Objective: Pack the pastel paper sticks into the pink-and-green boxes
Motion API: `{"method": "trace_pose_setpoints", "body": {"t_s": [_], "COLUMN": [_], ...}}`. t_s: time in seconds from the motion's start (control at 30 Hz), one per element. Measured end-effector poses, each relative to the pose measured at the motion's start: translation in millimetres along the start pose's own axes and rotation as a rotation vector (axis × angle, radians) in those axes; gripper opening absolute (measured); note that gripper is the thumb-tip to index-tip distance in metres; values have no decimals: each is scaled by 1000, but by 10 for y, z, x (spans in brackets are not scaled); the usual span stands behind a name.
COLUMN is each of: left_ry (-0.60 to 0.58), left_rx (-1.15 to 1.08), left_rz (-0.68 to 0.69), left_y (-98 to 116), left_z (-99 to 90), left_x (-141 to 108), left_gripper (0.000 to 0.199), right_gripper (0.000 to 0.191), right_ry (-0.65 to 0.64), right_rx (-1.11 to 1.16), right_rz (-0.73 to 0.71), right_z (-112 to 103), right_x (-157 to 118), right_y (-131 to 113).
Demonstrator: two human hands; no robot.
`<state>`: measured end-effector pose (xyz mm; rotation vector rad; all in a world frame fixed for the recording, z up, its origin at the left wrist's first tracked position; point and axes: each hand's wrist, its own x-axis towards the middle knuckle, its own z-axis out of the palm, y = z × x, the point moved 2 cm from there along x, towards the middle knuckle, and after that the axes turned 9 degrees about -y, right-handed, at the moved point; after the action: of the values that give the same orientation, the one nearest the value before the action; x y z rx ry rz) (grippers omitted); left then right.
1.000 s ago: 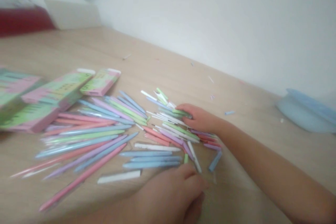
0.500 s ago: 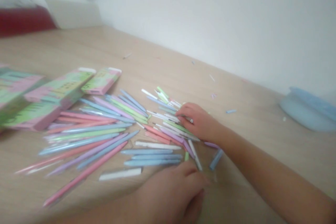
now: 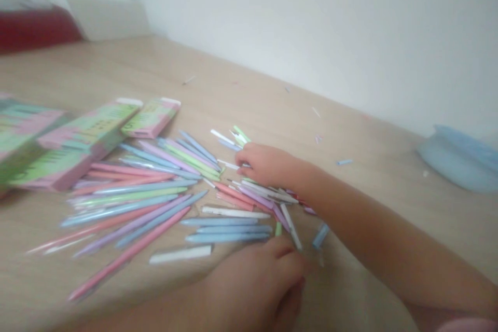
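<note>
My right hand (image 3: 266, 165) lies on a heap of thin pastel and white pen-like pieces (image 3: 252, 192), its fingers together, and any grip is hidden. My left hand (image 3: 257, 280) is at the bottom edge, its fingers curled beside several light blue sticks (image 3: 227, 231). Longer pink, blue, lilac and green sticks (image 3: 132, 202) fan out to the left. Beyond them lie pink-and-green printed boxes (image 3: 89, 129), with another box (image 3: 151, 116) behind the sticks. A white strip (image 3: 181, 254) lies near my left hand.
The sticks lie on a light wooden table (image 3: 116, 67) that meets a white wall (image 3: 350, 36). A pale blue plastic container (image 3: 457, 163) stands at the right. Small scraps dot the table. A red object (image 3: 31, 31) is at the far back left.
My right hand has slid left across the heap, and the pieces under it have shifted. My left hand stays nearly still.
</note>
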<state>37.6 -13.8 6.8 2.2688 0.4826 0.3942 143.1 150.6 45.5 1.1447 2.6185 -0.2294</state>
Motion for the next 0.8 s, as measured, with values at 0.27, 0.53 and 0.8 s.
{"method": "trace_pose_setpoints", "body": {"t_s": [0.27, 0.53, 0.8], "left_ry": [-13, -52, -46], "left_rx": [-11, -31, -47], "left_rz": [-18, -59, -51], "left_y": [38, 62, 57], "left_z": [-66, -73, -74], "left_x": [-25, -23, -19], "left_gripper": [19, 25, 24], "right_gripper": [21, 22, 31], "right_ry": [-218, -136, 65], "right_rx": [-136, -206, -137], "right_rz": [121, 131, 165], "right_z": [-203, -202, -70], "right_x": [200, 114, -231], "right_y": [-210, -99, -87]}}
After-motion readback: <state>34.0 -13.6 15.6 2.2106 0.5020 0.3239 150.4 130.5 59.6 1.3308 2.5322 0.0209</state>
